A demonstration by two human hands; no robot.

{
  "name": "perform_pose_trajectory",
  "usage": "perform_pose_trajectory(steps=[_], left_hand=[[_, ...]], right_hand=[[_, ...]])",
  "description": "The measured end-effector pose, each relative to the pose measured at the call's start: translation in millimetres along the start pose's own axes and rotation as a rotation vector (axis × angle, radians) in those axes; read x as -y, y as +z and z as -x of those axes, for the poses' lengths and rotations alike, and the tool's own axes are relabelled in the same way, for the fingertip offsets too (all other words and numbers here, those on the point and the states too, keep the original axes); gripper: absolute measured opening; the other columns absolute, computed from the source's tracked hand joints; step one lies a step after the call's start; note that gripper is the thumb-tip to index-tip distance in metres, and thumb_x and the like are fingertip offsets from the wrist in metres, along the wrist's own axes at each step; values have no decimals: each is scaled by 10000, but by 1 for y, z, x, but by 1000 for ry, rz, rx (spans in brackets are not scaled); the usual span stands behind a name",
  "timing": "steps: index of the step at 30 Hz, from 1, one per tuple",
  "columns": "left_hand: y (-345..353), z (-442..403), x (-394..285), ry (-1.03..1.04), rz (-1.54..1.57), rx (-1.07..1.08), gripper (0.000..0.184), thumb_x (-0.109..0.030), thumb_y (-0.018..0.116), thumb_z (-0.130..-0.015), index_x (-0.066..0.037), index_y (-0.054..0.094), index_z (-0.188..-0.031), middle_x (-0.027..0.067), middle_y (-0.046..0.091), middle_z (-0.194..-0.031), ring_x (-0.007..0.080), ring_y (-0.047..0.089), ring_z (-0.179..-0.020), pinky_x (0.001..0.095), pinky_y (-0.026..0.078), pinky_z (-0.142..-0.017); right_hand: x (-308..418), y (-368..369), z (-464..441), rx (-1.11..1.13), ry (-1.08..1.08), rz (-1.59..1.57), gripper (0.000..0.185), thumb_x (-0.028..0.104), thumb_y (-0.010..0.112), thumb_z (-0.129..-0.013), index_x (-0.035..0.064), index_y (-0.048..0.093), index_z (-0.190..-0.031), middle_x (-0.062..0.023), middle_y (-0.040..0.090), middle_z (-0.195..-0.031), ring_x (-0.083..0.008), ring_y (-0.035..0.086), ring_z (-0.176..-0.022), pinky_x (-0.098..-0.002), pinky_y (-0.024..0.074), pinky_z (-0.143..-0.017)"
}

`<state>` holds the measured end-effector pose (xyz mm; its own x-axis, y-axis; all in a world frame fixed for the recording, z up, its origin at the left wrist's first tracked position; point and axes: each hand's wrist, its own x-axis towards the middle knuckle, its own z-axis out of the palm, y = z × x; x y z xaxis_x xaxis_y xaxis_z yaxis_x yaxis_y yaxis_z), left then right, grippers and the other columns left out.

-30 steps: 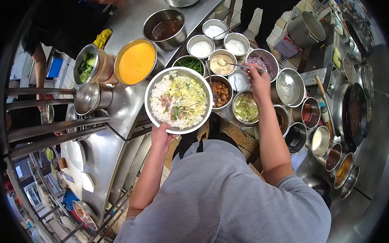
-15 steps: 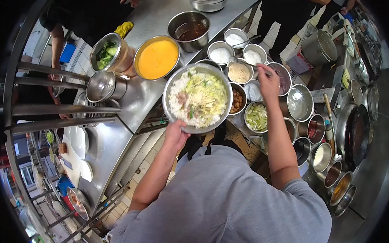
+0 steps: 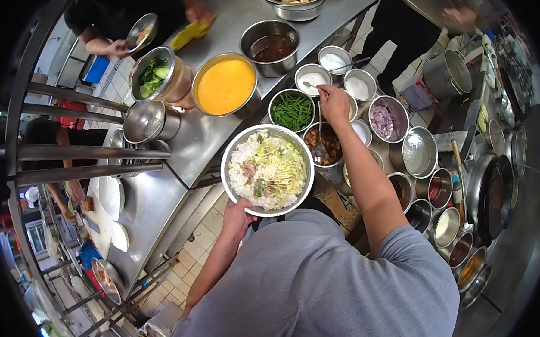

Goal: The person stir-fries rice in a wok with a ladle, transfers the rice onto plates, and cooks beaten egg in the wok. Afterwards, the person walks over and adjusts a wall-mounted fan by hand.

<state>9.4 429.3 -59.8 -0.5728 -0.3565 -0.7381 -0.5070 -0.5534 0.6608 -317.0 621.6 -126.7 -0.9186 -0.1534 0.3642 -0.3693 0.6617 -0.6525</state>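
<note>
My left hand (image 3: 237, 218) grips the near rim of a steel bowl (image 3: 223, 193) holding white rice, shredded pale-green vegetable and bits of pinkish meat. My right hand (image 3: 336, 105) is closed with its fingertips on the handle of a small spoon (image 3: 310, 85). The spoon's bowl end lies over a steel pot of white powder (image 3: 313, 77). Below my right hand, a ladle (image 3: 319, 148) stands in a pot of brown chunks (image 3: 331, 141). A pot of cut green beans (image 3: 292, 109) is just left of that hand, which partly hides another pot behind it.
Sliced red onion (image 3: 388, 120) is to the right. Orange liquid fills a large pot (image 3: 225, 85) on the steel counter (image 3: 193, 144), near a dark sauce pot (image 3: 269, 45). A co-worker's hand (image 3: 120, 47) holds a small bowl at upper left. Several sauce pots line the right side.
My right hand has moved left to the spoon, whose bowl end is now over white powder. The rice bowl has come lower, towards me, uncovering the green beans. A co-worker's small bowl has appeared.
</note>
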Motion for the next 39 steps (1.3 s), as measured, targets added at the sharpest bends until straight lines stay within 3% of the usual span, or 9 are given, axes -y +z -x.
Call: perform_pose_trajectory(steps=[3, 5, 7, 9, 13, 17, 25, 28, 39], left_hand=[[-3, -8, 1, -27, 54, 49, 423, -33, 478, -794, -2, 399, -1209, 138, 622, -890, 188, 609, -604, 277, 481, -424], [2, -10, -4, -34, 83, 47, 411, -31, 484, -795, 1, 408, -1197, 126, 621, -871, 186, 605, -599, 273, 484, -428], [2, -15, -6, -23, 61, 51, 390, -35, 490, -793, 2, 436, -1177, 117, 624, -861, 183, 607, -601, 275, 487, -434], [6, -21, -13, -22, 40, 84, 358, -42, 495, -790, 5, 466, -1143, 113, 625, -859, 179, 611, -613, 280, 492, -444], [26, -32, -26, -5, -8, 90, 368, -36, 463, -796, 21, 442, -1159, 135, 604, -873, 185, 584, -609, 292, 476, -481], [46, -54, -35, 7, 21, 126, 380, -33, 478, -785, 17, 440, -1159, 134, 603, -870, 191, 589, -614, 291, 475, -467], [56, -65, -35, -71, 119, 315, 266, -82, 513, -789, -11, 526, -1045, 103, 620, -886, 193, 581, -662, 299, 448, -495], [51, -49, -31, -43, 157, 247, 400, -31, 480, -772, 6, 487, -1171, 120, 620, -943, 217, 606, -696, 325, 460, -494], [-2, -4, -18, -8, 22, 18, 458, -12, 474, -786, 3, 399, -1238, 144, 607, -875, 202, 606, -583, 282, 501, -413]], right_hand=[[8, -1, 6, 32, 11, 16, 152, 173, 617, -839, 103, 725, -920, -151, 689, -882, -339, 621, -839, -403, 484, -778], [5, -2, 6, 63, 341, -227, 155, 170, 598, -855, 108, 726, -916, -169, 689, -863, -320, 650, -819, -359, 491, -778], [-19, 7, 2, 12, 361, -311, 166, 173, 593, -871, 88, 721, -934, -142, 707, -839, -248, 677, -795, -315, 494, -755], [-32, 8, -1, -49, 567, -631, 170, 178, 611, -884, 63, 713, -957, -41, 708, -835, -132, 602, -739, -271, 458, -675], [-9, -41, -2, -32, 744, -903, 160, 196, 615, -888, 73, 692, -955, -10, 687, -825, -73, 518, -693, -219, 394, -592], [23, -100, 12, 43, 649, -1180, 163, 192, 618, -910, 66, 664, -1003, -23, 671, -866, -60, 523, -706, -199, 374, -570], [-6, -127, -1, -165, 413, -863, 177, 146, 598, -928, 15, 666, -1025, -41, 670, -865, -61, 569, -739, -191, 432, -632], [-34, -113, -30, -320, 235, -686, 186, 147, 593, -920, -1, 668, -1004, -70, 690, -861, -120, 629, -779, -245, 489, -698], [-70, -18, -83, -325, 491, -85, 190, 282, 609, -832, 129, 709, -884, -128, 700, -835, -308, 663, -820, -398, 500, -756]])
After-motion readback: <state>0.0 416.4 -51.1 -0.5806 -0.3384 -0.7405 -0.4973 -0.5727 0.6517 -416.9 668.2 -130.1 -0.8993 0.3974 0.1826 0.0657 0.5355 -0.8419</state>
